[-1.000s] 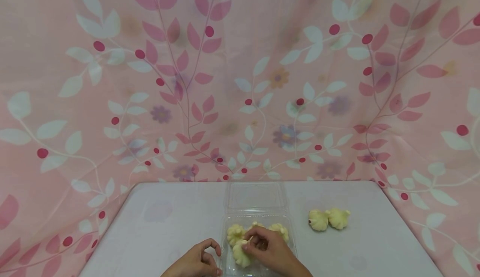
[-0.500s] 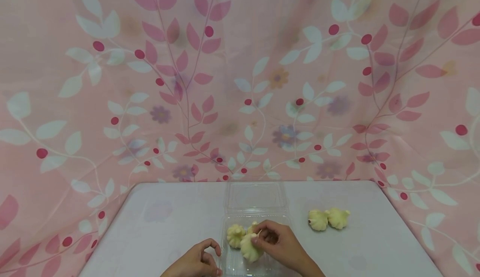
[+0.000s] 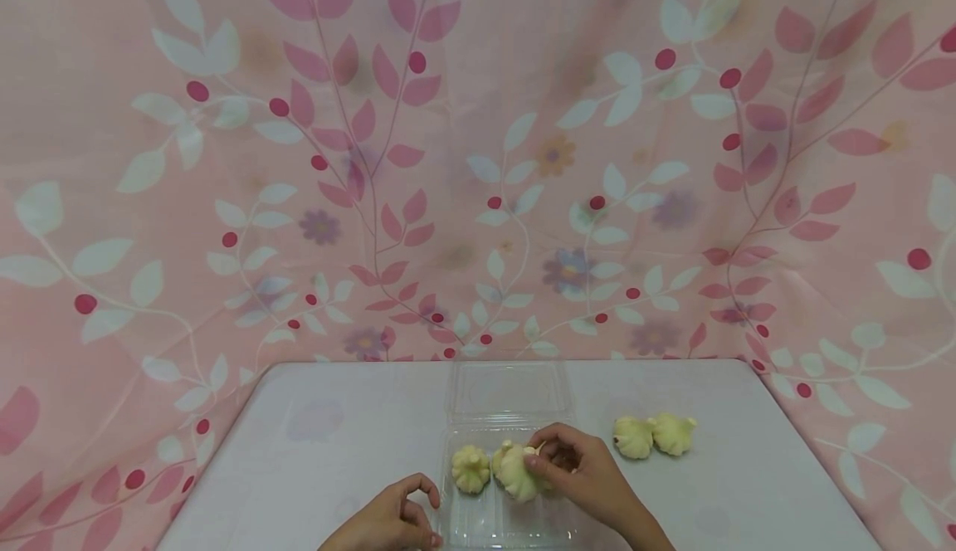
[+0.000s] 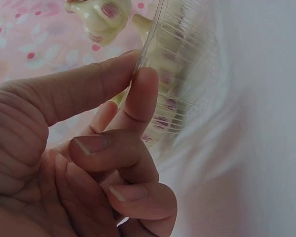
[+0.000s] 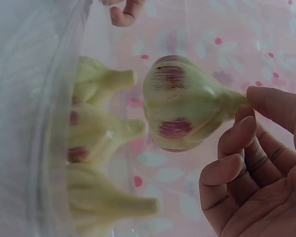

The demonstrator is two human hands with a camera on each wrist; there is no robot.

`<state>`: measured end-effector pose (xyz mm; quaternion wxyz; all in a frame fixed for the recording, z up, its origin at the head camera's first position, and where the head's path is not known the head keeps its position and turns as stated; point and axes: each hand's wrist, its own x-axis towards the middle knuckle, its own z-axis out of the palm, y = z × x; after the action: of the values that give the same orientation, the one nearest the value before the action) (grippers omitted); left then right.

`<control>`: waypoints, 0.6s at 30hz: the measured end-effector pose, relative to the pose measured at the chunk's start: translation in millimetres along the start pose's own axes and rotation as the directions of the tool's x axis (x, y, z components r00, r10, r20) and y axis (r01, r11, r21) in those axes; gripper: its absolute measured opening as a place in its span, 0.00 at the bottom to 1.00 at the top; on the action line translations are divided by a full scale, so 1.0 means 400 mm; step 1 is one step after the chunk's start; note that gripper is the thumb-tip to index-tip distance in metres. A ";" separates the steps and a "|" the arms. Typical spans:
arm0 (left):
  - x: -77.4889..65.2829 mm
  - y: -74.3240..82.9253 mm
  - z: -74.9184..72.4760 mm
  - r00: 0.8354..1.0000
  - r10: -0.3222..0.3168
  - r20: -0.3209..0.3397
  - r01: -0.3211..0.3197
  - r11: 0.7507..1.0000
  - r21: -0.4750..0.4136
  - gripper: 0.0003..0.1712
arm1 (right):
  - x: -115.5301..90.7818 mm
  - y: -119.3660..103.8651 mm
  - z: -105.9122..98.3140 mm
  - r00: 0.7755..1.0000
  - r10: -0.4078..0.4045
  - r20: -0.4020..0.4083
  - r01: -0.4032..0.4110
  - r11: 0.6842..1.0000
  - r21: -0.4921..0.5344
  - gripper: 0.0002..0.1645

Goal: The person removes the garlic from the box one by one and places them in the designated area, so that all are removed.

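Note:
My right hand (image 3: 590,468) pinches a garlic bulb (image 5: 175,106) by its stem, thumb against fingertips. Pale with purple streaks, the bulb hangs above the clear plastic box (image 3: 463,526), apart from the bulbs inside. Three other garlic bulbs show in the box in the right wrist view, among them a near one (image 5: 101,197) and a middle one (image 5: 98,131). In the head view, the leftmost bulb (image 3: 470,470) is plain to see, while the held bulb and right hand partly hide the others. At the box's left side, my left hand (image 4: 93,143) pinches its thin rim between thumb and index finger.
The box's hinged lid (image 3: 510,391) lies folded back, away from me. Two more garlic bulbs, a left one (image 3: 633,438) and a right one (image 3: 674,434), sit side by side on the white table (image 3: 336,418), right of the box. A floral curtain (image 3: 478,161) hangs behind.
Holding the garlic bulb, my right hand has moved to the right and slightly away from me over the box. My left hand stays at the box's rim.

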<state>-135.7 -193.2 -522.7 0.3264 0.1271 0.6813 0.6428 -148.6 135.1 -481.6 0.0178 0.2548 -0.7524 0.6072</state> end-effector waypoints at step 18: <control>-0.002 0.002 0.002 1.000 -0.002 -0.008 0.002 1.000 0.004 0.21 | -0.005 -0.004 -0.078 0.997 -0.001 -0.078 -0.003 0.999 -0.046 0.08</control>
<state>-134.7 -192.7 -521.7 0.3239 0.1245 0.6841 0.6416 -154.9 164.5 -472.7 0.0529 0.2300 -0.7649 0.5994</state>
